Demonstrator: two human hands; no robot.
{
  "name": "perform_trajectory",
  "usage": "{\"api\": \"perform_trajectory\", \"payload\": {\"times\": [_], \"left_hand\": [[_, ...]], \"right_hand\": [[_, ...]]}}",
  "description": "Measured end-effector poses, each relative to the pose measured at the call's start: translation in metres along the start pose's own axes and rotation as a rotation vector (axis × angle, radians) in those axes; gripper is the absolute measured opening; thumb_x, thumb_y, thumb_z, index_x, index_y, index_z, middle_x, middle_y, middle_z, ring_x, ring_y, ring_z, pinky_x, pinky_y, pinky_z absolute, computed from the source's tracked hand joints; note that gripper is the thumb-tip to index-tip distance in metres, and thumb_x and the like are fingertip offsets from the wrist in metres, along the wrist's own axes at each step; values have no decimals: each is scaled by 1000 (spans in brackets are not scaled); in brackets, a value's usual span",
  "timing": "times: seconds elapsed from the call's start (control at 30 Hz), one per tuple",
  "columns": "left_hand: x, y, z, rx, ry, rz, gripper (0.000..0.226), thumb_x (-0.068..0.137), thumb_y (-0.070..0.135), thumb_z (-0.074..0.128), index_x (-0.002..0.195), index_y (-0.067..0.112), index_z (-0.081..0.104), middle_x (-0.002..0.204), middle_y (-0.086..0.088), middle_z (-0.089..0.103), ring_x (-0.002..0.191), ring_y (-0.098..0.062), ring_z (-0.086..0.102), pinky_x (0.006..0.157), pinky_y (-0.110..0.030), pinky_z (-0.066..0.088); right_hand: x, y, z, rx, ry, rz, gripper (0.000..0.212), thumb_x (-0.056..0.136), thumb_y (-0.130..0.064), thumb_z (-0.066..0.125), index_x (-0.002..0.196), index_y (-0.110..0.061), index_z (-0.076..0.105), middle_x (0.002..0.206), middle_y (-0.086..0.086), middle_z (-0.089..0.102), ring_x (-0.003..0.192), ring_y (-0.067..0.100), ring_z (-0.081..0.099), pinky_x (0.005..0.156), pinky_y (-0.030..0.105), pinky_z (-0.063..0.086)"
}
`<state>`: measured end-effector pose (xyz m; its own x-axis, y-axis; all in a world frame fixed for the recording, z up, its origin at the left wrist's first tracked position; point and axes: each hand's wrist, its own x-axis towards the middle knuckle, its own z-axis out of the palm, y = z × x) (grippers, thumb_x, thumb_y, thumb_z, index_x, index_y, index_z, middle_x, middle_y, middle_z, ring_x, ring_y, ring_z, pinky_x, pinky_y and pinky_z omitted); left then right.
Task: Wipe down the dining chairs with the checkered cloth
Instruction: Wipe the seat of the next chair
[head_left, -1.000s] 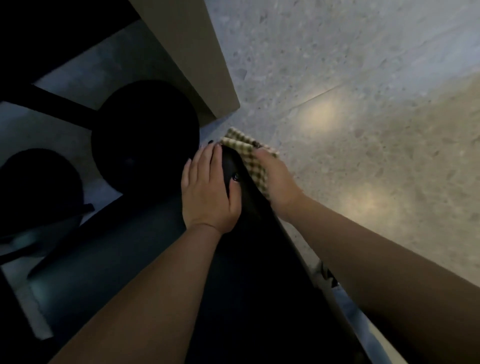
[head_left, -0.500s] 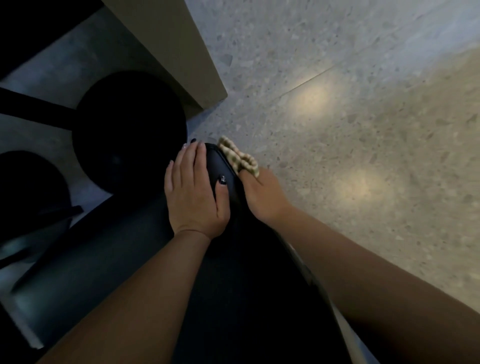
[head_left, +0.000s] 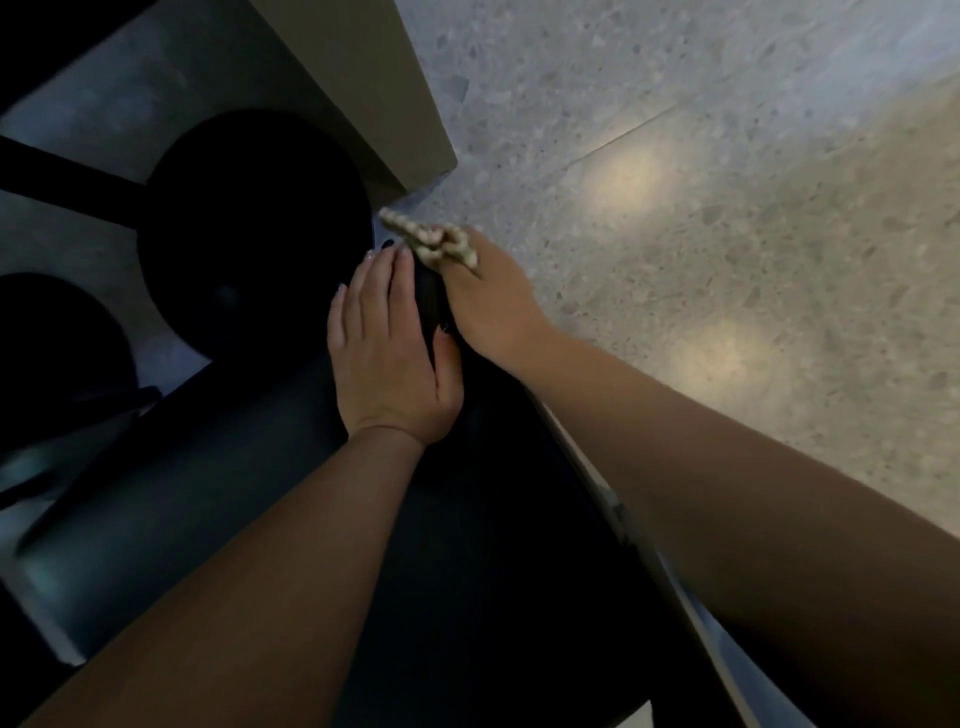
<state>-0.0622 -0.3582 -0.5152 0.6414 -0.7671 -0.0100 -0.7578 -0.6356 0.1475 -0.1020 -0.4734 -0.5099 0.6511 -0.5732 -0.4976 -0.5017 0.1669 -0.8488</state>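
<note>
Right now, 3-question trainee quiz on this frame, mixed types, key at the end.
1. True or false: the left hand holds the cloth.
2. Which hand grips the cloth? A) left B) right C) both
3. Fill in: the left hand lies flat on the dark chair ____.

Key:
1. False. The left hand rests on the chair with straight fingers; it holds nothing.
2. B. The right hand grips the bunched cloth at the back's far end, on the side toward the floor.
3. back.
</note>
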Motion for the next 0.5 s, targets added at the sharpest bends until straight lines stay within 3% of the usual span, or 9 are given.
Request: {"api": "perform_trajectory", "payload": {"times": [0.17,0.27,0.37,0.5], "left_hand": [[1,0,-2,2,-6,10,69,87,34,37,149,3,30,154,-15,34,144,-29,28,119,-45,16],[1,0,-1,2,-10,10,69,88,34,37,149,3,30,154,-14,34,143,-29,27,118,-44,15],[0,0,0,-1,-10,6,68,88,33,38,149,4,29,154,-14,33,144,-28,26,119,-43,13],[0,0,-1,-4,-2,-2,67,89,33,37,149,4,28,154,-14,33,144,-28,25,119,-43,12]], "right_hand": [[-33,19,-16,-54,-11,21,22,99,-9,43,107,-6,63,96,8,66,87,17,58,74,25,42],[-77,50,-37,-98,-67,162,32,100,-9,41,72,-21,49,63,-8,47,59,5,43,49,10,31],[-117,77,-58,-259,-202,266,37,97,-7,39,63,-22,36,58,-8,41,52,4,36,43,13,29],[-140,92,-77,-523,-448,364,31,96,-12,38,65,-19,38,67,2,49,62,19,47,52,27,29]]}}
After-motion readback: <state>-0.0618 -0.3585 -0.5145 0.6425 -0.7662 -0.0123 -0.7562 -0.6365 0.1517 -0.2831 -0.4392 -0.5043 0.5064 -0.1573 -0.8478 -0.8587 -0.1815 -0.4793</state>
